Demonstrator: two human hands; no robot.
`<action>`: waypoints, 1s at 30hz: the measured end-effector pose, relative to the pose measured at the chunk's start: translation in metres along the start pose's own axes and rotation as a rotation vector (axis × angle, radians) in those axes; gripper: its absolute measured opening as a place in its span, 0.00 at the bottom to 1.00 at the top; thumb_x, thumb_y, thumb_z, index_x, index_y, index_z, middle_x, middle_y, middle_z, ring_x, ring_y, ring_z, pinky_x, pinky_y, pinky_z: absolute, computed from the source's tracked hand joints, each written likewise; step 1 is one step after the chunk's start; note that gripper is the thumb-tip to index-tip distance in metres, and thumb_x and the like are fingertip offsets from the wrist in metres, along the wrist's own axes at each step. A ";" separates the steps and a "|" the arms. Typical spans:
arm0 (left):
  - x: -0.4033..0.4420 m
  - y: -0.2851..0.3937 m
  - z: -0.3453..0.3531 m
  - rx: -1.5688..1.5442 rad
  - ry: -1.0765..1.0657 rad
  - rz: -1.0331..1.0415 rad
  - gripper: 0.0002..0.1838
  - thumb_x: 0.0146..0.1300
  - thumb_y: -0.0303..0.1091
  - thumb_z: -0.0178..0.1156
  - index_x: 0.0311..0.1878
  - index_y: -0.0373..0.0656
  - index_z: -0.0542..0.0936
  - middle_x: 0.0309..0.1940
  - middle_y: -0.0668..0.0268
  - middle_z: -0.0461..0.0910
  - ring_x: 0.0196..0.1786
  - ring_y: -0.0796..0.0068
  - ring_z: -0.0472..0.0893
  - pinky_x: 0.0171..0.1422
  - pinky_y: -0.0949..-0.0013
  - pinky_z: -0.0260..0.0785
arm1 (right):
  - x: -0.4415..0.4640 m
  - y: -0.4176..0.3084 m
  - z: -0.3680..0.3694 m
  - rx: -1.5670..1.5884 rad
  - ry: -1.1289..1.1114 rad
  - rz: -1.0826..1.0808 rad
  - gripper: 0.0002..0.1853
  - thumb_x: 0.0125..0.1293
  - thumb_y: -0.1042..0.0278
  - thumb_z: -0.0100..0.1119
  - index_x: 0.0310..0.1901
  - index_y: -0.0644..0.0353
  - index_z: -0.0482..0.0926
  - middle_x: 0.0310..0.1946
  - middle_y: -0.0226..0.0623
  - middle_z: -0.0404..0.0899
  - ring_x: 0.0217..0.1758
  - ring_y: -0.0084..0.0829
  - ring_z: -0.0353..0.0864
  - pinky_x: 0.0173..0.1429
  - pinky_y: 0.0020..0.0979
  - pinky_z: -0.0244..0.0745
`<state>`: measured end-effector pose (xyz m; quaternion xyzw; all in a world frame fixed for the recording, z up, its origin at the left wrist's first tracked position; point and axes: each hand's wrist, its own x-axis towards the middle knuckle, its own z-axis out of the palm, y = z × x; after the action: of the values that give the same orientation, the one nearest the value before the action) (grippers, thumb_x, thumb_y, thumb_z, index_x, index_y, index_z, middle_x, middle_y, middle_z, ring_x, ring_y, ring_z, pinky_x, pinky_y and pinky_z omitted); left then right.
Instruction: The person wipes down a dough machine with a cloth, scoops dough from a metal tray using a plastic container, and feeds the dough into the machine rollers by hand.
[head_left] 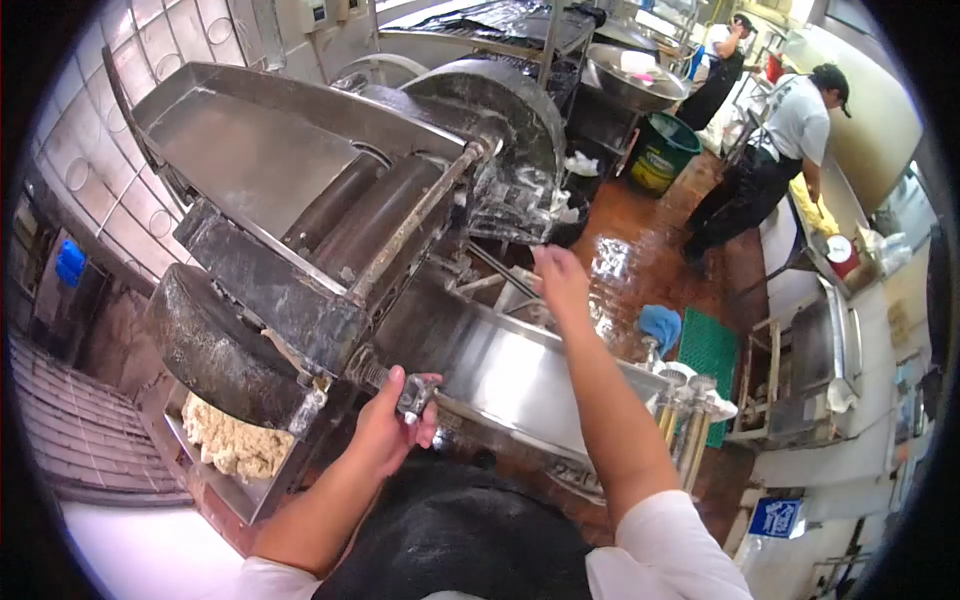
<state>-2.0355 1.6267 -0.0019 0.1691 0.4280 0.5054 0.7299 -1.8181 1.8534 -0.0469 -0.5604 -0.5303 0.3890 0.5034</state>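
My left hand (385,425) is closed around a metal adjusting knob (412,398) on the end of a threaded shaft, at the near side of a big dough roller machine (330,290). Two dark rollers (375,205) lie below its sloping metal hopper (255,150). My right hand (562,283) is raised over the far side of the machine, fingers curled together. A dark rod (500,268) runs close beside it; whether the fingers touch anything is hidden. Beneath both arms is a shiny metal chute (500,365).
Pale dough (235,440) fills a metal tray under the machine's left side. Large flour-dusted wheel guards (520,95) flank the rollers. A green bucket (662,155) and green mat (708,350) are on the wet red floor. Two people (790,130) stand at the back right.
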 end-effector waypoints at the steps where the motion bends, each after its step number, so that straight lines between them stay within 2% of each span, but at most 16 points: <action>1: 0.000 0.001 0.001 0.017 0.007 0.002 0.36 0.68 0.65 0.40 0.56 0.36 0.71 0.21 0.65 0.73 0.20 0.70 0.72 0.26 0.69 0.66 | 0.030 0.001 0.006 -0.013 -0.008 -0.019 0.24 0.66 0.47 0.57 0.45 0.64 0.79 0.30 0.33 0.78 0.26 0.22 0.77 0.25 0.26 0.71; 2: -0.001 0.001 0.001 0.034 0.018 0.000 0.36 0.68 0.65 0.40 0.56 0.36 0.71 0.21 0.65 0.73 0.20 0.70 0.72 0.26 0.70 0.66 | 0.041 -0.023 0.008 -0.055 -0.044 0.087 0.25 0.64 0.46 0.58 0.47 0.64 0.79 0.30 0.34 0.78 0.25 0.23 0.78 0.24 0.25 0.70; 5: -0.002 0.001 0.000 0.049 0.030 0.000 0.36 0.68 0.65 0.41 0.56 0.38 0.71 0.22 0.65 0.74 0.20 0.72 0.72 0.25 0.71 0.66 | 0.068 -0.044 0.020 -0.058 -0.112 0.213 0.29 0.60 0.45 0.62 0.48 0.68 0.77 0.31 0.40 0.80 0.23 0.26 0.80 0.22 0.26 0.70; 6: -0.002 -0.001 0.000 0.038 0.027 0.000 0.36 0.68 0.65 0.41 0.56 0.38 0.72 0.22 0.65 0.74 0.20 0.72 0.73 0.25 0.71 0.66 | 0.071 -0.049 0.021 -0.046 -0.158 0.212 0.24 0.60 0.47 0.62 0.40 0.66 0.78 0.29 0.38 0.80 0.22 0.25 0.79 0.20 0.24 0.68; 9: -0.002 0.000 -0.001 0.036 0.020 0.002 0.35 0.68 0.64 0.41 0.56 0.38 0.72 0.22 0.65 0.74 0.21 0.73 0.73 0.25 0.71 0.66 | 0.077 -0.042 0.030 0.003 -0.197 0.172 0.21 0.61 0.50 0.61 0.33 0.64 0.78 0.27 0.36 0.79 0.21 0.23 0.78 0.19 0.23 0.67; 10: -0.001 0.000 -0.002 0.042 0.017 0.001 0.35 0.68 0.64 0.42 0.56 0.38 0.71 0.22 0.65 0.74 0.21 0.73 0.73 0.25 0.72 0.67 | 0.079 -0.039 0.031 0.000 -0.209 0.162 0.19 0.62 0.53 0.61 0.33 0.65 0.78 0.26 0.35 0.80 0.21 0.22 0.78 0.20 0.23 0.67; 13: -0.002 0.002 0.000 0.043 0.014 -0.005 0.35 0.67 0.65 0.42 0.57 0.38 0.71 0.22 0.66 0.74 0.21 0.73 0.73 0.25 0.72 0.67 | 0.082 -0.029 0.031 0.005 -0.236 0.099 0.18 0.65 0.51 0.59 0.35 0.62 0.79 0.28 0.30 0.79 0.23 0.19 0.75 0.23 0.22 0.67; 17: -0.001 0.001 0.000 0.029 0.006 0.010 0.35 0.67 0.64 0.43 0.57 0.38 0.72 0.22 0.66 0.74 0.21 0.73 0.73 0.25 0.72 0.66 | 0.080 -0.027 0.032 0.032 -0.204 0.095 0.18 0.63 0.54 0.62 0.30 0.64 0.76 0.27 0.33 0.79 0.23 0.21 0.78 0.22 0.22 0.69; 18: -0.002 0.002 0.001 0.032 0.010 0.012 0.35 0.67 0.64 0.43 0.57 0.38 0.72 0.22 0.66 0.74 0.20 0.73 0.73 0.25 0.72 0.66 | 0.081 -0.027 0.032 0.038 -0.211 0.115 0.21 0.61 0.52 0.63 0.39 0.67 0.77 0.28 0.34 0.80 0.24 0.22 0.79 0.24 0.23 0.70; 21: 0.000 0.001 0.000 0.045 0.009 0.030 0.34 0.67 0.63 0.44 0.57 0.38 0.72 0.22 0.65 0.74 0.20 0.74 0.72 0.26 0.72 0.66 | 0.071 -0.030 0.032 0.041 -0.104 0.117 0.32 0.59 0.49 0.65 0.51 0.73 0.74 0.31 0.36 0.80 0.26 0.24 0.80 0.25 0.24 0.71; 22: 0.000 0.002 -0.001 0.048 0.015 0.039 0.34 0.68 0.63 0.44 0.57 0.38 0.72 0.22 0.65 0.74 0.20 0.74 0.72 0.26 0.72 0.66 | 0.066 -0.030 0.029 0.080 -0.101 0.121 0.41 0.57 0.46 0.67 0.58 0.76 0.68 0.34 0.39 0.81 0.28 0.26 0.81 0.27 0.24 0.72; 25: 0.000 0.003 -0.002 0.123 0.020 0.077 0.34 0.68 0.62 0.43 0.57 0.38 0.72 0.22 0.65 0.73 0.21 0.75 0.72 0.27 0.72 0.65 | 0.032 0.005 0.026 0.211 -0.021 0.054 0.31 0.60 0.47 0.63 0.53 0.70 0.75 0.33 0.39 0.81 0.28 0.24 0.80 0.30 0.24 0.71; 27: 0.001 0.001 -0.006 0.130 -0.007 0.098 0.33 0.69 0.61 0.43 0.56 0.37 0.73 0.22 0.65 0.72 0.21 0.74 0.71 0.27 0.72 0.64 | -0.014 0.034 0.009 -0.101 -0.154 0.008 0.24 0.63 0.49 0.60 0.47 0.65 0.80 0.32 0.40 0.81 0.28 0.25 0.79 0.33 0.29 0.73; 29: 0.002 0.001 -0.008 0.140 -0.025 0.111 0.33 0.69 0.61 0.43 0.54 0.37 0.74 0.21 0.64 0.72 0.21 0.74 0.71 0.27 0.72 0.63 | -0.069 0.090 -0.012 -0.360 -0.292 0.012 0.21 0.63 0.50 0.58 0.43 0.64 0.81 0.33 0.45 0.81 0.33 0.36 0.81 0.41 0.36 0.75; 30: 0.002 0.001 -0.007 0.105 -0.024 0.109 0.32 0.69 0.61 0.44 0.53 0.37 0.75 0.21 0.64 0.71 0.20 0.73 0.70 0.26 0.72 0.62 | -0.097 0.126 -0.028 -0.545 -0.362 -0.061 0.21 0.62 0.51 0.57 0.43 0.63 0.81 0.36 0.50 0.81 0.40 0.47 0.81 0.47 0.42 0.74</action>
<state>-2.0410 1.6276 -0.0061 0.2365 0.4352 0.5193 0.6965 -1.7785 1.7622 -0.1745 -0.5802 -0.7123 0.3106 0.2441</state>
